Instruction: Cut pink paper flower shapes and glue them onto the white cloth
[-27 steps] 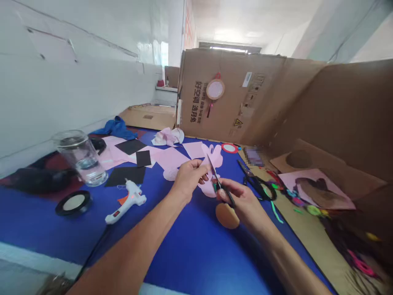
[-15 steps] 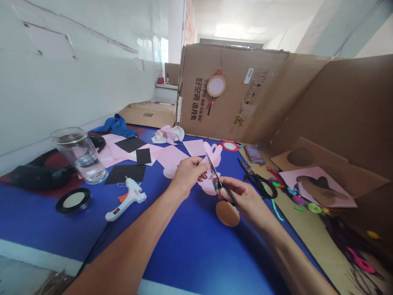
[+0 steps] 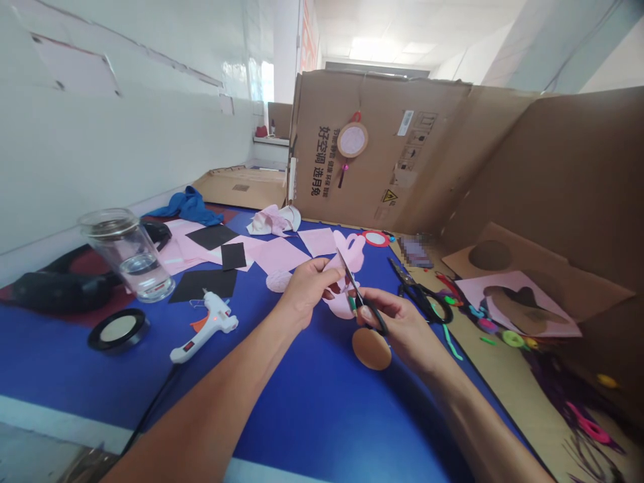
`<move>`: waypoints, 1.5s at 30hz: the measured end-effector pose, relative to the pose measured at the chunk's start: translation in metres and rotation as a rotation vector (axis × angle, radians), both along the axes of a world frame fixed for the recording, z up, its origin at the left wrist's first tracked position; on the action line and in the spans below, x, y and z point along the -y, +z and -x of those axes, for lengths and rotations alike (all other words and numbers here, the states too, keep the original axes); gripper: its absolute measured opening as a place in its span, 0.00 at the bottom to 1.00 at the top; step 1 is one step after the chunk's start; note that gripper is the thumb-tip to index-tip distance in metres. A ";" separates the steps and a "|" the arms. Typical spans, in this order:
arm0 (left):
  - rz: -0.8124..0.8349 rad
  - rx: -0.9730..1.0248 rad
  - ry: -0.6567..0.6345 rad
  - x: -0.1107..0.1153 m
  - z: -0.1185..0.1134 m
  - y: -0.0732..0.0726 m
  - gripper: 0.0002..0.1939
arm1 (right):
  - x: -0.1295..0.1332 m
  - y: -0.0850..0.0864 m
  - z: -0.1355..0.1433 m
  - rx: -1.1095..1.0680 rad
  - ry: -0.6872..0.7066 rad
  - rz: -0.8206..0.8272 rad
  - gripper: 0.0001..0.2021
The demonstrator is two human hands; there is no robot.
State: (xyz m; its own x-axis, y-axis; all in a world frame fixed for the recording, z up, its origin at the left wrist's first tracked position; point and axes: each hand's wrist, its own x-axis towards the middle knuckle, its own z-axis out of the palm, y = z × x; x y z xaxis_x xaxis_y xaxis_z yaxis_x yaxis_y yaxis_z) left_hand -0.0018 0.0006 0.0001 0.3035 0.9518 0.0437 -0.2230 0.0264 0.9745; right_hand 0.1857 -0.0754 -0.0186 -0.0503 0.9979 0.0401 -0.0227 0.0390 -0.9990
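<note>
My left hand (image 3: 312, 285) pinches a pink paper cutout (image 3: 353, 251) with rounded lobes, holding it up over the blue table. In my right hand (image 3: 385, 312) is a pair of scissors (image 3: 373, 316) with dark handles, fingers closed round the grips. Its blades lie across the pink paper, pointing up and away from me; whether they cut into it I cannot tell. A small green piece (image 3: 352, 305) shows beside my right fingers. Just below that hand a round brown disc (image 3: 371, 349) lies on the table. A pale round piece (image 3: 278, 281) is partly hidden behind my left hand.
A white glue gun (image 3: 206, 327) with a lit red light, a black ring-shaped roll (image 3: 119, 330) and a glass jar of water (image 3: 133, 258) stand left. Larger scissors (image 3: 417, 292) lie right, near pink paper with a cut-out hole (image 3: 553, 315). Cardboard walls (image 3: 427, 147) rise behind.
The view has shifted very slightly, so everything sits a little further left. Both hands, the paper and the scissors keep nearly the same pose.
</note>
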 end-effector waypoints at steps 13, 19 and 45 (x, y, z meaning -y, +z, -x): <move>-0.042 0.037 0.080 0.007 -0.007 -0.001 0.11 | 0.000 -0.003 0.000 -0.051 0.053 -0.034 0.26; -0.030 0.046 0.079 0.008 -0.007 0.000 0.11 | 0.001 -0.002 0.001 -0.060 0.058 -0.020 0.27; -0.040 0.032 0.095 0.008 -0.008 0.002 0.10 | 0.002 -0.003 0.006 -0.025 0.061 -0.059 0.24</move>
State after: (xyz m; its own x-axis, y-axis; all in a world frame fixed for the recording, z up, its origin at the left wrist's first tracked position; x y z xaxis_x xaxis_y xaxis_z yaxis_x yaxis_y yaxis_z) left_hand 0.0058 -0.0070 0.0018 0.2095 0.9736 0.0907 -0.2539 -0.0354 0.9666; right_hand 0.1802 -0.0778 -0.0214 -0.1096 0.9888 0.1008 -0.0522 0.0956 -0.9941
